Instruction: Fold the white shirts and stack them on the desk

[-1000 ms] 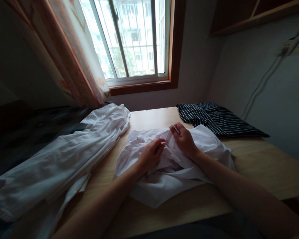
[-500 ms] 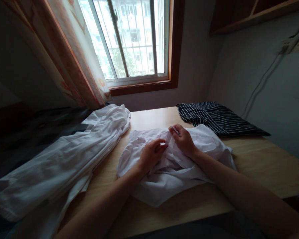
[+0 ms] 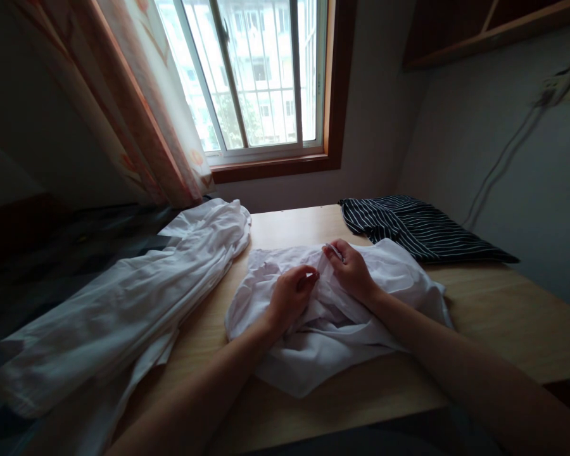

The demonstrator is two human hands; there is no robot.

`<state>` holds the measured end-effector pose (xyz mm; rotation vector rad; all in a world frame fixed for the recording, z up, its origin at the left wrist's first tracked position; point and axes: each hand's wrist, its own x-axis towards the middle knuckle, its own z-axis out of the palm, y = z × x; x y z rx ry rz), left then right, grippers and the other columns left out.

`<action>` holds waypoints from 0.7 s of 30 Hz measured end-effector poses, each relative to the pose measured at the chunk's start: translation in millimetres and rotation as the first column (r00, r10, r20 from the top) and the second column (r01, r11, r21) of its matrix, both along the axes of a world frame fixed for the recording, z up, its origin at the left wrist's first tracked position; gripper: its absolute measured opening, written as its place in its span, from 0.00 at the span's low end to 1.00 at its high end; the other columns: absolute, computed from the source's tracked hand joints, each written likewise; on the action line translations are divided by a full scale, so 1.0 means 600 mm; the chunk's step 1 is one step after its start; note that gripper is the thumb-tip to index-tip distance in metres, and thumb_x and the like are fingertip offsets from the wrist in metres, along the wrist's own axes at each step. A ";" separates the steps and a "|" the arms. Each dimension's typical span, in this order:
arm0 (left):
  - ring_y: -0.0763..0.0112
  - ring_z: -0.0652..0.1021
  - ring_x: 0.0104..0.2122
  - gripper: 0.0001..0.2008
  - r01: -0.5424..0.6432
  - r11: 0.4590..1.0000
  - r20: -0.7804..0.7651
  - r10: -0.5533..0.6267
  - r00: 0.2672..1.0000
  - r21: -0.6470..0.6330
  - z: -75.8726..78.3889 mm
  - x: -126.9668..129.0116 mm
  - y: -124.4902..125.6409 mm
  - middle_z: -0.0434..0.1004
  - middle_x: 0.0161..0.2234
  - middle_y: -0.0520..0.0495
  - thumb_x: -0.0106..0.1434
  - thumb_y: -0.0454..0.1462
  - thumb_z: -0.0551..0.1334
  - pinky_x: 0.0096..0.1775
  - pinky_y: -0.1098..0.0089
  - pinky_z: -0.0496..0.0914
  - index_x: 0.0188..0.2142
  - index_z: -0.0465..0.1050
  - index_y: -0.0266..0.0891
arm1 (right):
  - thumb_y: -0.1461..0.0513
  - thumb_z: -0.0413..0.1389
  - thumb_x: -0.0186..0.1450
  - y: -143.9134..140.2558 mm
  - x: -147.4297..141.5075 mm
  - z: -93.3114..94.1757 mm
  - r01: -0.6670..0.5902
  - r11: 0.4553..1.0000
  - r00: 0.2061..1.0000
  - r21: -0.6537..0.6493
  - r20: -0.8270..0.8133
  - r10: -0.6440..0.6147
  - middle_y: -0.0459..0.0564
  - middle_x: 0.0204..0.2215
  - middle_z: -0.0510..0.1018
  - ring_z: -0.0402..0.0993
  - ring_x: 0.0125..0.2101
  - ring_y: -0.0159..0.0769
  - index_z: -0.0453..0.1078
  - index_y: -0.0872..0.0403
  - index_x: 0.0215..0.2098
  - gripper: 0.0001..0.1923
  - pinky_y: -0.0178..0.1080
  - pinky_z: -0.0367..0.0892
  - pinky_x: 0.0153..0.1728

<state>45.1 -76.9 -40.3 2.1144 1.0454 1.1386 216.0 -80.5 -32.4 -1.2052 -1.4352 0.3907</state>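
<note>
A crumpled white garment (image 3: 308, 364), which looks like a shirt, lies bunched on the wooden table (image 3: 484, 304) in front of me. My left hand (image 3: 292, 292) is over its middle, thumb and fingers pinched together on a bit of the cloth. Slightly farther off and to the right, my right hand (image 3: 349, 269) grips a raised fold of the same garment between thumb and fingers. The cloth is drawn up between the two hands. Which part of the garment they hold is too small to make out.
Another white garment (image 3: 123, 291) hangs over the table's left side. A black garment with white stripes (image 3: 418, 228) lies folded at the back right. Behind the table are a barred window (image 3: 256, 82) and a curtain (image 3: 137, 101). A cable (image 3: 503, 152) runs down the right wall.
Both hands keep their pinch on the white garment, with only a slight shift of the fingers. The whole view has moved a little.
</note>
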 end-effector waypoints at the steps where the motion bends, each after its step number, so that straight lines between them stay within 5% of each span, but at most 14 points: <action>1: 0.69 0.79 0.32 0.09 -0.003 1.000 0.002 0.003 1.000 0.002 0.000 0.000 0.000 0.83 0.34 0.49 0.61 0.32 0.60 0.38 0.71 0.72 0.36 0.80 0.42 | 0.49 0.51 0.68 0.000 0.000 -0.001 0.005 1.000 1.000 0.000 -0.015 -0.005 0.42 0.23 0.68 0.63 0.25 0.33 0.63 0.51 0.29 0.16 0.36 0.59 0.29; 8: 0.69 0.79 0.34 0.13 0.028 0.998 0.017 -0.027 0.999 -0.054 0.005 -0.003 -0.001 0.84 0.38 0.49 0.64 0.35 0.58 0.38 0.71 0.71 0.43 0.80 0.41 | 0.48 0.51 0.67 0.013 0.018 -0.005 0.109 0.994 0.988 -0.001 -0.107 -0.108 0.41 0.21 0.64 0.61 0.23 0.33 0.62 0.51 0.29 0.17 0.36 0.58 0.27; 14: 0.68 0.76 0.33 0.13 0.107 0.994 -0.109 -0.110 0.988 -0.028 0.019 -0.007 -0.013 0.79 0.33 0.50 0.64 0.48 0.61 0.36 0.70 0.68 0.36 0.77 0.42 | 0.47 0.50 0.66 0.025 0.039 -0.004 0.193 0.981 0.969 0.025 -0.165 -0.186 0.41 0.21 0.65 0.61 0.23 0.34 0.61 0.50 0.29 0.17 0.37 0.59 0.26; 21: 0.69 0.73 0.34 0.08 0.184 0.982 -0.140 -0.177 0.974 0.038 0.020 -0.009 -0.011 0.72 0.35 0.50 0.62 0.43 0.63 0.38 0.70 0.68 0.33 0.72 0.41 | 0.44 0.48 0.66 0.041 0.058 -0.021 0.276 0.960 0.938 0.037 -0.230 -0.261 0.47 0.27 0.71 0.68 0.29 0.38 0.62 0.50 0.33 0.19 0.40 0.65 0.32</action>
